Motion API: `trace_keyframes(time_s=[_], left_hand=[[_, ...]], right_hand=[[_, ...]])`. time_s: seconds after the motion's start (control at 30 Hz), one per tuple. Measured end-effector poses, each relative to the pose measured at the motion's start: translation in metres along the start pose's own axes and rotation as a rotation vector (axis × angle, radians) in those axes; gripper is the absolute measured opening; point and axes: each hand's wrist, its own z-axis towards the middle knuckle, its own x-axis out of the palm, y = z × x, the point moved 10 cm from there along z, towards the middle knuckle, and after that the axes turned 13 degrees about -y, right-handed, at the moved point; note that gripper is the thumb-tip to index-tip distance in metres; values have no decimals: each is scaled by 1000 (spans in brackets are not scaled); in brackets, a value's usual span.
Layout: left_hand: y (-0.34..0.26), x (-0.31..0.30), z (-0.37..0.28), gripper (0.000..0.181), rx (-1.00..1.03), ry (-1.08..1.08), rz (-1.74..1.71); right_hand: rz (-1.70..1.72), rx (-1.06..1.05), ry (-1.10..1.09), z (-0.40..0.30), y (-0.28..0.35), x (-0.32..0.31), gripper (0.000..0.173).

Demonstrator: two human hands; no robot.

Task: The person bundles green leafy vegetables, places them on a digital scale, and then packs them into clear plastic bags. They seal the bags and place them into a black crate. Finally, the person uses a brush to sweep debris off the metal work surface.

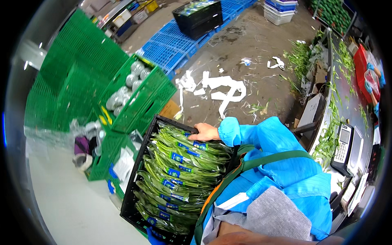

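A black plastic crate [131, 196] lies against the front of my body. Packed across it are several clear bags of leafy green vegetables [180, 171], with blue printed labels around their stems. My bare right hand [206, 132], cuffed in a bright blue sleeve, grips the rim at the crate's upper end in the picture, fingers reaching over the bags. My left hand is out of view. A dark blue part [154, 237] shows at the crate's opposite end, too cut off to identify surely.
Green crates [153, 92] with wrapped round goods stand beside mine. Beyond lies a blue plastic pallet [168, 43] bearing another black crate [199, 23]. White strips [229, 88] litter the floor. A bench carries a digital scale [344, 144] and loose leaves; another person's gloved hands [370, 76] work there.
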Motion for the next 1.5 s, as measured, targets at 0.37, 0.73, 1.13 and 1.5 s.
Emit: trace_keyframes(time_s=[0.37, 0.73, 1.13, 1.5], left_hand=[[-185, 317, -169, 30, 233, 130, -178], [-311, 732, -221, 36, 282, 570, -67], [-555, 1245, -331, 32, 406, 693, 138], [-691, 1531, -370, 26, 463, 593, 93]], right_hand=[[97, -52, -499, 73, -118, -407, 69], [160, 80, -772, 167, -241, -708, 65], [329, 308, -982, 397, -341, -999, 49], [319, 235, -883, 719, -387, -1233, 46]])
